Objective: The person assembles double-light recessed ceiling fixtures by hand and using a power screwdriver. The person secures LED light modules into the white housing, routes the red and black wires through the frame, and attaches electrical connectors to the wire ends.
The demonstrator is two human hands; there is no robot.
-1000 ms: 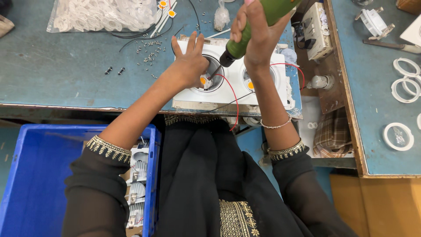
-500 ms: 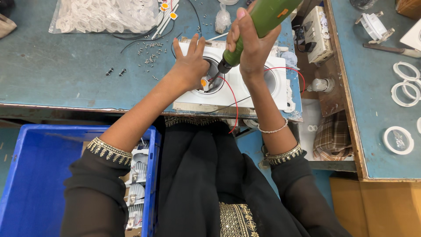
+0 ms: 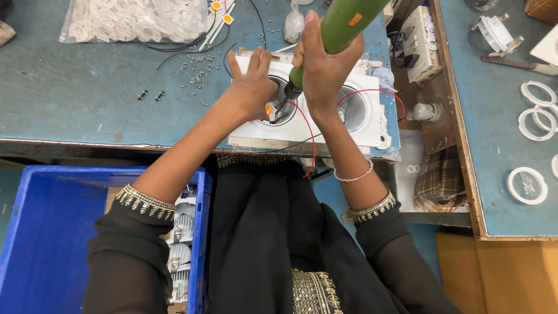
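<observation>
A white twin-hole lamp housing (image 3: 366, 125) lies at the near edge of the blue-grey bench. My right hand (image 3: 323, 70) grips a green electric screwdriver (image 3: 343, 26), tilted, its tip down in the left round hole by a small orange part (image 3: 269, 109). Resting on the rim of that hole, my left hand (image 3: 251, 90) presses the housing with its fingers spread on top. Red wires (image 3: 311, 139) loop out of the housing toward me.
Loose screws (image 3: 195, 70) lie scattered left of the housing. A clear bag of white parts (image 3: 133, 20) sits at the back left. A blue crate (image 3: 52, 232) stands below the bench. White rings (image 3: 537, 113) lie on the right bench, beside a switch box (image 3: 421, 38).
The screwdriver has swung more upright and its tip has gone further left into the left hole. My left hand has stayed on the housing.
</observation>
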